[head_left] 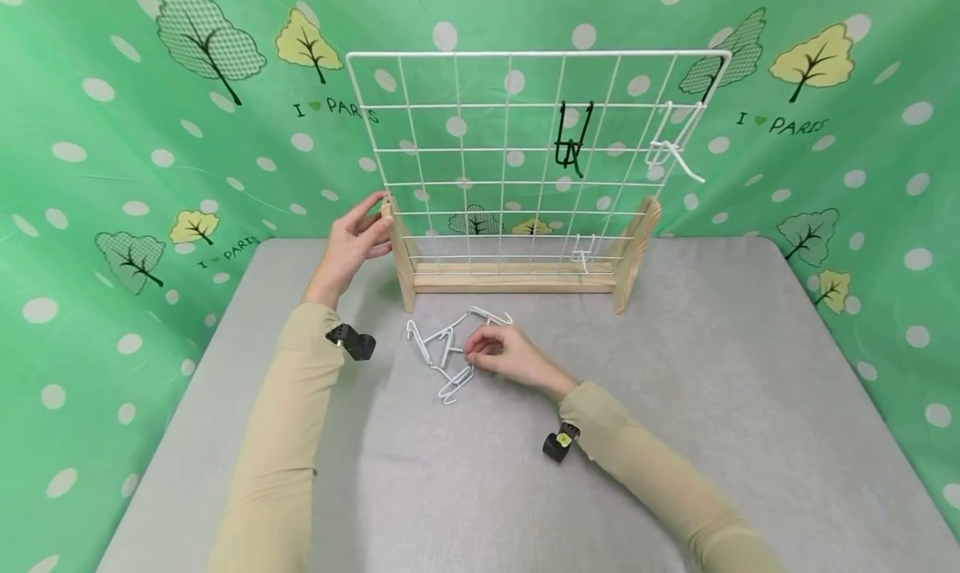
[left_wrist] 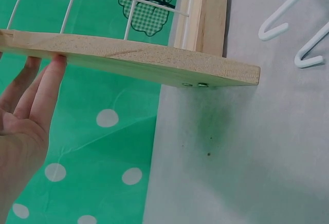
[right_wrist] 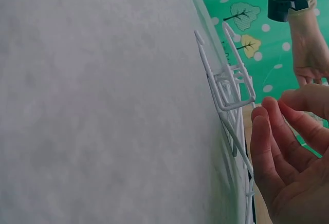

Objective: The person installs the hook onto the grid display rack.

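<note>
Grey-topped table (head_left: 465, 498). Far side: wooden stand (head_left: 513, 283), feet directly on it. Just near of that, left of the stand's middle: loose cluster of white wire hooks (head_left: 447, 349), mixed angles.

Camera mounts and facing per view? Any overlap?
Head: on head, forward-down at wire grid and loose white hooks; left hand, right hand, both sleeves show.
Left wrist: on that wrist, faces wooden upright; left hand shows.
Right wrist: on that wrist, faces hooks; right hand near, left hand and sleeve beyond.
Head and right wrist share both hands and hooks.
</note>
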A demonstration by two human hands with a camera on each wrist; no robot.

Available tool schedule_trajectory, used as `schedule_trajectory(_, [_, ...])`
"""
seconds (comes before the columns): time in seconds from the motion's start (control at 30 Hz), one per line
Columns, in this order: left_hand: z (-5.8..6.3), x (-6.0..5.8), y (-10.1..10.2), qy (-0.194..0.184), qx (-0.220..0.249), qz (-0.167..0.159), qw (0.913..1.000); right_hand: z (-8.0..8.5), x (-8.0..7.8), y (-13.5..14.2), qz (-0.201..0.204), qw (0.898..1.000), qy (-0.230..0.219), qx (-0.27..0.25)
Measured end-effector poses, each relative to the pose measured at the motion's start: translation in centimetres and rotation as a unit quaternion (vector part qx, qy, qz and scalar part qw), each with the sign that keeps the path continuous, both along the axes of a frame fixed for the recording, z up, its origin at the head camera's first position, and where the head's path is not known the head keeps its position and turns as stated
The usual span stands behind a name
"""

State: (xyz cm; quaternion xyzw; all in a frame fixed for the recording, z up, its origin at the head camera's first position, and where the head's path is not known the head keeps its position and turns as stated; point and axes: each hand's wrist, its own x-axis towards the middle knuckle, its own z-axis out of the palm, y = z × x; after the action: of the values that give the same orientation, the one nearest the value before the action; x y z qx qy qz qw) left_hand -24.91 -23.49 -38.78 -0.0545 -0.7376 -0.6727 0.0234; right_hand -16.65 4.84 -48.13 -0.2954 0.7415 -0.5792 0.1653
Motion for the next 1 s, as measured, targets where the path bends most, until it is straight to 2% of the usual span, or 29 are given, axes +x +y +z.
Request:
schedule_trajectory(0.4, [-0.1,-0.1,0.0,-0.001,0.018,-0.002,0.9998,-0.8,0.2,-0.7,0.018,0.999,0.034,0.023])
schedule_trajectory(0.53, [-0.2,-0.2,-0.1,0.001,0.022,0.001,0.9998,-0.9,0.4,-0.8,0.022,0.999,0.026,0.038])
schedule_trajectory(0.8, [-0.1,-0.3,0.0,0.003,0.01,-0.002,0.9999,-0.9,1.0,-1.4,0.063,0.995,-0.012,0.081])
schedule_trajectory(1.0, [-0.2,-0.3,-0.1,0.001,0.01,0.0,0.9999,-0.4,1.3,-2.4,0.07,0.99,-0.011,0.121])
